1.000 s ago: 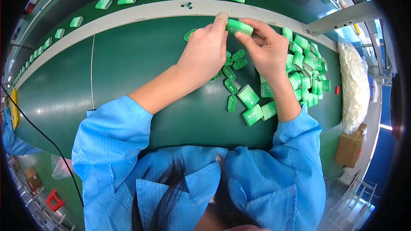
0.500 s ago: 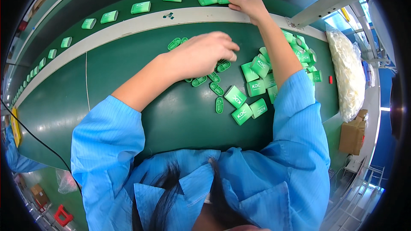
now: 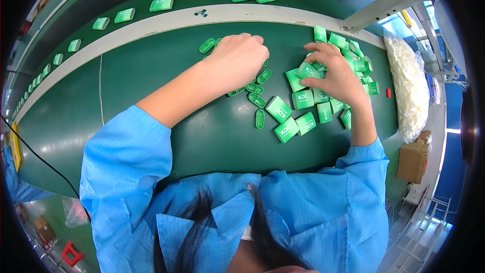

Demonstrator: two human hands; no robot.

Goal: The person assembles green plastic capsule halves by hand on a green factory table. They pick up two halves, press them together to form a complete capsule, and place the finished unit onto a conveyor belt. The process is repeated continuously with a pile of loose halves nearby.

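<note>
My right hand (image 3: 337, 71) has its thumb and fingers closed round a small green-and-white case (image 3: 307, 71) at the left side of a heap of like cases (image 3: 303, 99). Several of these are flat, round-edged boxes lying at mixed angles. My left hand (image 3: 238, 59) is curled, palm down, over small oval green pieces with a raised rim (image 3: 256, 100). Its fingertips point down and away, so anything they hold is hidden. More oval pieces (image 3: 207, 45) show just beyond that hand, and one (image 3: 259, 119) lies nearer me.
Beyond a pale rail (image 3: 151, 26), green cases (image 3: 161, 4) stand in a spaced row on a dark green belt. A bulging plastic bag of pale pieces (image 3: 407, 88) and a cardboard box (image 3: 413, 162) are at the right. A small red piece (image 3: 388, 93) lies by the heap.
My right hand has left the row beyond the rail and come back to the heap, taking hold of a case. The row has shifted left. My left hand has drawn slightly left, fingers more curled.
</note>
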